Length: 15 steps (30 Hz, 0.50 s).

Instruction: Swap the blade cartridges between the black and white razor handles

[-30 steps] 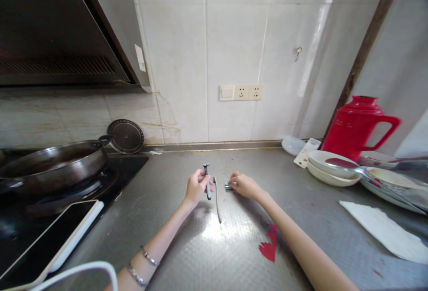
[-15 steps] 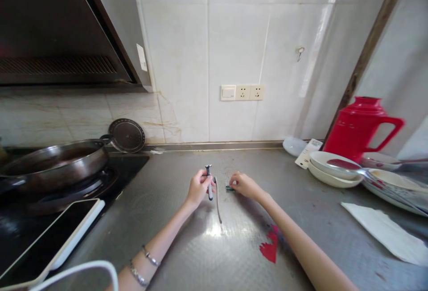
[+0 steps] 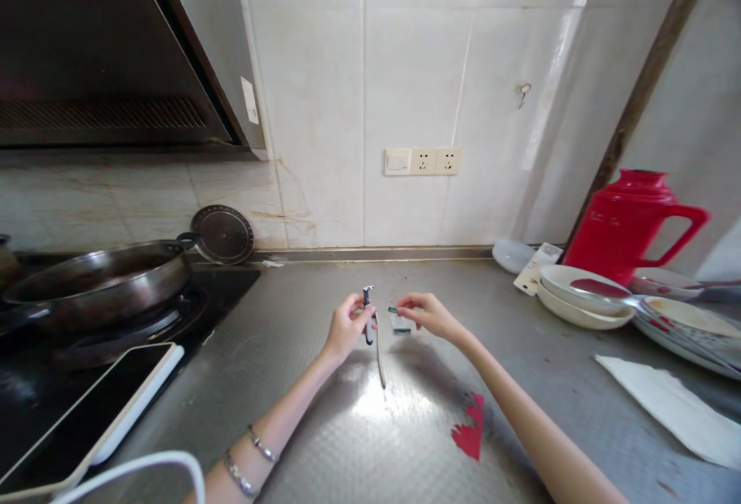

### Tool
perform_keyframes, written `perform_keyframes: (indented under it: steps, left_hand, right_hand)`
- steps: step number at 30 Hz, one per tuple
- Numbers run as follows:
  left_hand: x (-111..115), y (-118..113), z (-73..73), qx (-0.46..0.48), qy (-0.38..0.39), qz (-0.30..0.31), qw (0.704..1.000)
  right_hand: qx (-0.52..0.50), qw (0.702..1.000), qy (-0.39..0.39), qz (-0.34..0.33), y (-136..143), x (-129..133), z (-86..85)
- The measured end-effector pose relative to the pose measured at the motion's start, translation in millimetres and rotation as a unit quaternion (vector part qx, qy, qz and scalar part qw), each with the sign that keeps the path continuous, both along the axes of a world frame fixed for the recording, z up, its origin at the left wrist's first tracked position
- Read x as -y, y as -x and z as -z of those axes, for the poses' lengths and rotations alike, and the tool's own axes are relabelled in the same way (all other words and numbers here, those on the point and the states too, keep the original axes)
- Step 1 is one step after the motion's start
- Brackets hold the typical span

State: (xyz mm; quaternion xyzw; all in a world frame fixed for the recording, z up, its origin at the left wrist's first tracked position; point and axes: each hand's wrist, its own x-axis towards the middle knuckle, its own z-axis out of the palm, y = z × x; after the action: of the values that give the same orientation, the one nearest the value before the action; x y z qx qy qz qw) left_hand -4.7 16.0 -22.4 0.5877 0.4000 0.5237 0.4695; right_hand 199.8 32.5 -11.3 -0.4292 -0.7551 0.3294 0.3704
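One grey-and-black razor handle [image 3: 369,328], nearly upright above the metal surface [image 3: 312,427], topped with a small T-shaped head. Pinched there between thumb and fingers, in the grip of the left hand [image 3: 343,328]. On the same forearm, two silvery bracelets [image 3: 238,476].

Across a narrow gap, the right hand [image 3: 431,315], palm down, with fingers and thumb drawn together at the tips. In that grip, apparently pinched, a small green-edged piece [image 3: 393,309], poking out toward the razor handle; too small and blurred to tell its full shape. Just below those fingertips, on the surface, a clear, flat object [image 3: 400,324] with a green lower edge. Impossible to tell whether joined to the piece above or separate.

Between the hands, a thin, bent, grey-brown strip [image 3: 380,361], partly hidden at its upper end beside the razor handle. Nearer the front, close to the right forearm, a torn red scrap [image 3: 472,431].

To the left, a wide metal pan [image 3: 156,294] on the black stove [image 3: 237,286], a round dark disc [image 3: 223,234] leaning against the wall behind, and a phone [image 3: 98,411] in a pale case. To the right, a red jug [image 3: 625,230] behind stacked white bowls [image 3: 579,315], and a white sheet [image 3: 665,404] lying in front.
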Motion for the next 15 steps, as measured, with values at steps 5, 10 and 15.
perform_keyframes:
  steps: [5, 10, 15]
  left_hand:
    - [4.2, -1.5, -3.1, -0.004, -0.018, 0.023, 1.0]
    - [7.7, -4.2, -5.2, -0.005, -0.012, 0.034, 0.999]
    - [8.2, -5.3, -5.8, -0.008, -0.022, 0.032, 0.999]
  right_hand:
    - [-0.028, 0.999, -0.012, -0.013, 10.0, 10.3, -8.2]
    - [-0.04, 0.999, -0.011, -0.017, 19.7, 18.8, -10.3]
    - [-0.056, 0.998, -0.004, -0.02, 25.1, 22.0, -8.9]
